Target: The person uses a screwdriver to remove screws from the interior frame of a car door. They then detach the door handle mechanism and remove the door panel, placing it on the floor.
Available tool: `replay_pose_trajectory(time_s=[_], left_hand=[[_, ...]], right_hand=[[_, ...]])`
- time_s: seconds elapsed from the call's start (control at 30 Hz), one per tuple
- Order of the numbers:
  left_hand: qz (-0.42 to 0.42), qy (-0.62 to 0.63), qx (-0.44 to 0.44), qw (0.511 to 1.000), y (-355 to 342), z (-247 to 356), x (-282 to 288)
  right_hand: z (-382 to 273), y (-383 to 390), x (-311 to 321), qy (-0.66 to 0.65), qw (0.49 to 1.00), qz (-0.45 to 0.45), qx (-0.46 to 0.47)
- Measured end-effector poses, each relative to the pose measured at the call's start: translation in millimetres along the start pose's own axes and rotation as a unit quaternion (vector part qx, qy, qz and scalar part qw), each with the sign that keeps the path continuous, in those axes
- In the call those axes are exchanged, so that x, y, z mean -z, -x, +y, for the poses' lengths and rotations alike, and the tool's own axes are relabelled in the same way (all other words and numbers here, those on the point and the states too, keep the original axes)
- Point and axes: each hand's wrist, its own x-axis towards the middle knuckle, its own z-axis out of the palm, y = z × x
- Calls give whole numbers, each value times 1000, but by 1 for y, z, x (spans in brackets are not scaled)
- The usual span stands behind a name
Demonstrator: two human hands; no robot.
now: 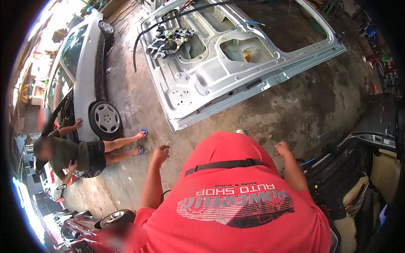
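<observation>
My left hand (160, 152) is closed on a thin white stick (168, 143), held out beside my red shirt (219, 164). My right hand (282, 149) has curled fingers at the other side of my body; whatever they hold, if anything, is too small to make out. Beyond both hands a bare silver vehicle door (194, 80) lies flat, with a black cluster of parts and wiring (168, 40) on it and a long black strip (137, 48) across its upper left.
A silver car (90, 76) stands at the left. Beside it is a person in a dark top and shorts (67, 154), wearing blue sandals. A red vehicle (80, 232) is at lower left. An opened vehicle with beige interior (379, 168) is at right. The concrete floor (320, 97) is stained.
</observation>
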Motion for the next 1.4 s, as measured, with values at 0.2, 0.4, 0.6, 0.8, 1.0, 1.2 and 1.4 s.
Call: replay_pose_trajectory(time_s=[0.2,0.4,0.6,0.8,1.0,1.2,1.4], left_hand=[[2,-49,-24,999,20,31,-14],[-7,-64,-38,997,33,55,-24],[-7,-87,-60,994,35,78,-36],[-14,-96,-91,991,27,88,-43],[-17,-117,-100,988,37,109,-55],[-12,-166,-79,983,49,104,-56],[-20,-156,-67,985,53,55,-41]], right_hand=[[3,-11,10,33,999,-18,3],[-6,-18,19,63,998,-28,-14],[-20,-32,34,74,997,-26,-23],[-37,-40,44,78,996,-32,-20],[-51,-33,47,106,994,-28,-21],[-62,-28,42,95,994,-45,-27],[-62,-41,11,144,989,-38,21]])
